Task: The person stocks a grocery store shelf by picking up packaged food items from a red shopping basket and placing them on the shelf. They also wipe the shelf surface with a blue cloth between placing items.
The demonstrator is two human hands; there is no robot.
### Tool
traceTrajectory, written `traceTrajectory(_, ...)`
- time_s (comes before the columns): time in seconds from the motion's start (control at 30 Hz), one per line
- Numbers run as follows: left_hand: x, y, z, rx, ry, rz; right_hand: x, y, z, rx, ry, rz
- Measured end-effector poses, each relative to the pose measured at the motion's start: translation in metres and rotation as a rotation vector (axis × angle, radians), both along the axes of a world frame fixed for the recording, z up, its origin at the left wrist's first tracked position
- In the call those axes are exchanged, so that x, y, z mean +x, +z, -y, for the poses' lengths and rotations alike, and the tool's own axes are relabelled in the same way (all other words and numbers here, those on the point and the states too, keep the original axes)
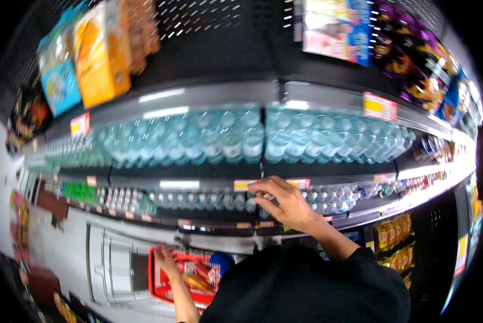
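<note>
My right hand (286, 202) is in front of the shelf edge, beside a price tag (245, 185). Its thumb and fingers are bent and apart, with nothing seen between them. Clear plastic water bottles (225, 135) stand in dense rows on the shelf beyond it. More bottles with pale caps (209, 200) line the shelf below. My left hand (165, 258) is blurred at the rim of a red shopping basket (151, 278); whether it grips the rim cannot be made out. Packaged goods (201, 278) and a round blue item (222, 263) lie in or at the basket.
Yellow-orange bags (100, 60) and a blue bag (59, 84) stand on the upper left shelf. Boxes (336, 32) and dark snack bags (419, 64) are at upper right. Gold packets (394, 234) hang low on the right. Pale floor (74, 250) shows at lower left.
</note>
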State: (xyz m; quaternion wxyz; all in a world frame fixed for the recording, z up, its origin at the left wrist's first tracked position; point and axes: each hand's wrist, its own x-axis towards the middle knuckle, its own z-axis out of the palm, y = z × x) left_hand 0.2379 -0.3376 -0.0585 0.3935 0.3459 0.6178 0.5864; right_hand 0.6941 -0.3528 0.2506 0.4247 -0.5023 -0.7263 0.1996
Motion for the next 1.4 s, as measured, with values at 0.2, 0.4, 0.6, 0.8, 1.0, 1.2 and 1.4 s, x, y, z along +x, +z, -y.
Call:
traceTrajectory(0.2,0.145,0.296,-0.08,0.579,-0.204,-0.269,0.052,0.097,0.007,0.528,-0.194,-0.099)
traceTrajectory(0.4,0.267,0.457,-0.087,1.054,-0.449,-0.403,0.117,0.183,-0.007,0.879,-0.428,-0.17)
traceTrajectory(0.6,0.379,0.528,-0.114,0.981,-0.938,-0.314,0.193,0.217,-0.04,0.687,-0.549,-0.133)
traceTrajectory(0.8,0.442,0.543,-0.153,0.635,-1.082,-0.274,0.22,0.22,-0.075,0.462,-0.599,-0.097)
traceTrajectory(1.0,0.457,0.544,-0.163,0.563,-1.21,-0.169,0.238,0.221,-0.079,0.394,-0.533,-0.203)
traceTrajectory(1.2,0.438,0.544,-0.153,0.524,-1.142,-0.129,0.223,0.219,-0.065,0.355,-0.472,-0.264)
traceTrajectory(1.4,0.381,0.563,-0.118,0.775,-0.986,-0.208,0.161,0.245,-0.027,0.616,-0.322,-0.262)
